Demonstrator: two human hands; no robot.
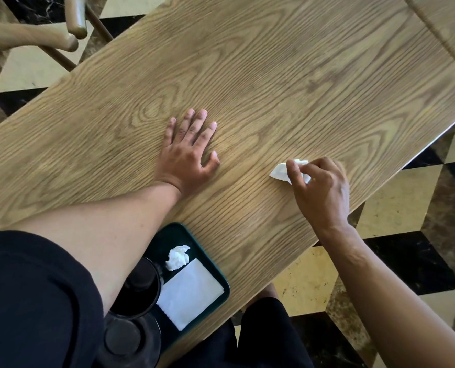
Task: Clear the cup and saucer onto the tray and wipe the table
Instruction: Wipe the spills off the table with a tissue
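Head view: right hand (320,192) around tissue (280,171).

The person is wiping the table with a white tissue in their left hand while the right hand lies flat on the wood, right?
Not quite: the hands are swapped. The head view shows the right hand pinching the white tissue against the table, while the left hand lies flat on the wood with its fingers spread.

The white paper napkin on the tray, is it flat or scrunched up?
Flat: the white paper napkin lies smooth on the dark green tray.
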